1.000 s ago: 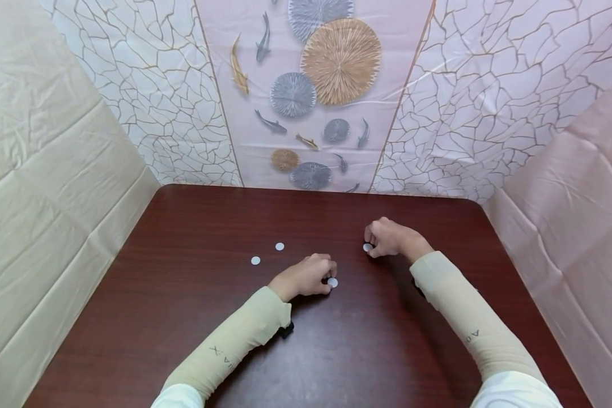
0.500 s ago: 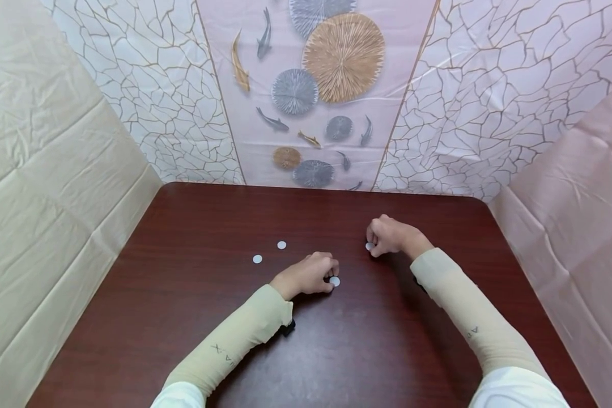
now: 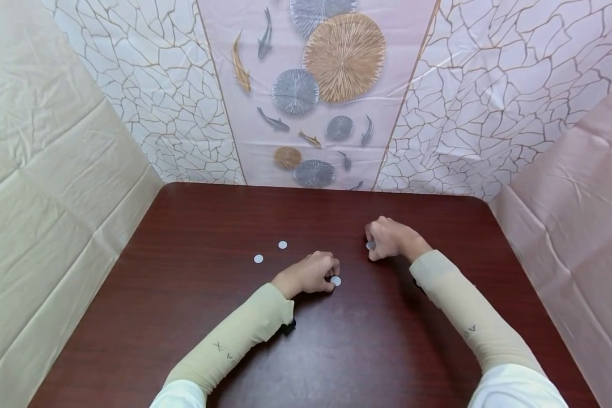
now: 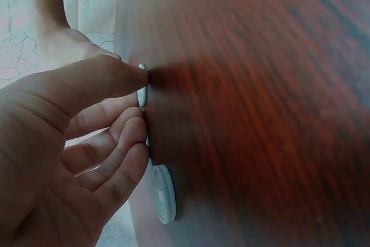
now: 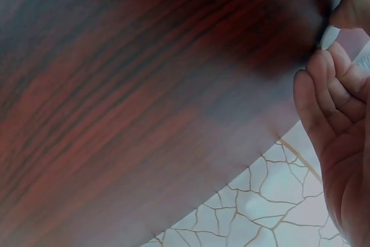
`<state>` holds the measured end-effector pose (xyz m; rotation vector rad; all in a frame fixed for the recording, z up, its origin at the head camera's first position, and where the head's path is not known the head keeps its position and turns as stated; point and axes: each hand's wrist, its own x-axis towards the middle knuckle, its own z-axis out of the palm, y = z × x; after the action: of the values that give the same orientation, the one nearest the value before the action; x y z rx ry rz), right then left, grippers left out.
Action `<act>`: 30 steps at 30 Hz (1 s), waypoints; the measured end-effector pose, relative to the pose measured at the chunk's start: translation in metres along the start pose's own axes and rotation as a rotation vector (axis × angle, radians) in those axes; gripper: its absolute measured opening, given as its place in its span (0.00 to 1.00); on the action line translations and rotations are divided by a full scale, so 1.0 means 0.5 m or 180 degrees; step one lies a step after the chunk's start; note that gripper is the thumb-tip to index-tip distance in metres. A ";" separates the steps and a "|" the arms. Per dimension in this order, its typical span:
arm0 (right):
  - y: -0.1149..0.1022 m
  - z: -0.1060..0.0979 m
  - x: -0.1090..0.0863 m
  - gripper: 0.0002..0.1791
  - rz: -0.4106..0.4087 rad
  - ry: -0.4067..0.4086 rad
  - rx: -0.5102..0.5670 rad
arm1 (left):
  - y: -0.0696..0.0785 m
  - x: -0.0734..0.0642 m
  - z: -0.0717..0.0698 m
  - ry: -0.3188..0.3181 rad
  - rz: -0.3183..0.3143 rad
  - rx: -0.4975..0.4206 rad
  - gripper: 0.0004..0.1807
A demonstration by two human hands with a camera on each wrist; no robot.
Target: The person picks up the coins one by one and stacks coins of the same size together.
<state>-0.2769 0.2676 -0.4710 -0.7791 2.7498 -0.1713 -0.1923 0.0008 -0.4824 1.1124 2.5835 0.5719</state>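
Note:
Low over the middle of the table, my left hand [image 3: 310,274] holds a small white disc [image 3: 336,280] by its edge between thumb and fingers. The left wrist view shows that disc [image 4: 143,88] edge-on at the thumb tip, against the tabletop. Farther back and to the right, my right hand [image 3: 389,238] pinches another white disc [image 3: 370,245], partly covered by the fingers. In the right wrist view this disc [image 5: 330,37] sits between thumb and index finger. Two more white discs, one nearer [image 3: 258,259] and one farther [image 3: 283,245], lie flat left of my left hand.
The dark red-brown wooden table [image 3: 199,221] has rounded back corners. A patterned cloth [image 3: 296,136] hangs behind it, and plain cream cloths stand along the left [image 3: 66,192] and right [image 3: 576,187] sides.
The head view shifts slightly. My left hand stays at its disc. My right hand's fingers and thumb shift a little around the other disc, which looks darker now.

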 end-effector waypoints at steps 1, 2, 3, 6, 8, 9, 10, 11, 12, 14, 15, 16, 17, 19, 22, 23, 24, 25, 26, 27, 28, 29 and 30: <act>0.002 0.001 -0.001 0.10 -0.0027 0.0038 0.0010 | 0.000 0.000 0.001 0.0002 0.0003 0.0004 0.10; 0.003 0.003 -0.003 0.10 -0.0049 0.0081 0.0013 | 0.000 0.001 0.001 0.0007 0.0010 0.0010 0.10; 0.003 0.003 -0.005 0.10 -0.0069 0.0122 0.0022 | 0.000 0.001 0.001 0.0007 0.0015 0.0008 0.10; 0.004 0.005 -0.009 0.10 -0.0149 0.0258 0.0014 | 0.000 0.001 0.002 0.0027 0.0043 -0.0009 0.10; 0.003 0.005 -0.012 0.10 -0.0191 0.0330 0.0008 | 0.000 0.001 0.002 0.0042 0.0057 -0.0025 0.09; 0.002 0.004 -0.013 0.11 -0.0208 0.0349 0.0023 | 0.000 0.001 0.002 0.0047 0.0064 -0.0037 0.09; 0.001 0.003 -0.015 0.11 -0.0219 0.0357 0.0038 | -0.001 0.000 0.002 0.0055 0.0070 -0.0043 0.09; -0.001 0.002 -0.016 0.11 -0.0225 0.0353 0.0053 | -0.001 0.000 0.002 0.0061 0.0075 -0.0052 0.09; -0.003 0.001 -0.018 0.11 -0.0227 0.0343 0.0075 | -0.002 0.000 0.002 0.0067 0.0075 -0.0061 0.09; -0.010 -0.002 -0.022 0.12 -0.0221 0.0304 0.0131 | -0.004 -0.001 0.003 0.0069 0.0071 -0.0076 0.09; -0.013 -0.003 -0.024 0.12 -0.0224 0.0280 0.0156 | -0.005 -0.001 0.003 0.0070 0.0073 -0.0086 0.09; -0.017 -0.003 -0.027 0.12 -0.0235 0.0266 0.0172 | -0.005 -0.001 0.004 0.0074 0.0076 -0.0084 0.09; -0.020 -0.004 -0.029 0.12 -0.0251 0.0262 0.0188 | -0.005 0.000 0.005 0.0080 0.0079 -0.0083 0.09; -0.028 -0.004 -0.035 0.12 -0.0304 0.0270 0.0209 | -0.006 0.000 0.007 0.0091 0.0087 -0.0079 0.08; -0.039 -0.001 -0.042 0.12 -0.0388 0.0311 0.0193 | -0.007 0.001 0.010 0.0114 0.0098 -0.0072 0.08; -0.043 -0.001 -0.044 0.11 -0.0409 0.0328 0.0190 | -0.007 0.001 0.010 0.0116 0.0094 -0.0073 0.08; -0.047 0.000 -0.047 0.11 -0.0430 0.0343 0.0183 | -0.007 0.002 0.011 0.0114 0.0089 -0.0078 0.08; -0.051 0.000 -0.050 0.11 -0.0445 0.0350 0.0184 | -0.007 0.002 0.011 0.0113 0.0081 -0.0074 0.07; -0.055 0.001 -0.052 0.11 -0.0460 0.0350 0.0187 | -0.007 0.002 0.011 0.0107 0.0069 -0.0073 0.08; -0.060 0.001 -0.055 0.11 -0.0475 0.0343 0.0196 | -0.006 0.002 0.011 0.0100 0.0057 -0.0077 0.07; -0.065 0.000 -0.059 0.10 -0.0490 0.0336 0.0210 | -0.006 0.003 0.011 0.0088 0.0042 -0.0083 0.07; -0.070 0.001 -0.062 0.10 -0.0498 0.0325 0.0220 | -0.005 0.003 0.011 0.0075 0.0030 -0.0087 0.07; -0.075 0.001 -0.065 0.10 -0.0504 0.0312 0.0228 | -0.005 0.003 0.010 0.0063 0.0018 -0.0092 0.07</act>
<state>-0.2315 0.2528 -0.4569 -0.9935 2.7542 -0.3470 -0.1928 0.0017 -0.4881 1.1108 2.5811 0.6227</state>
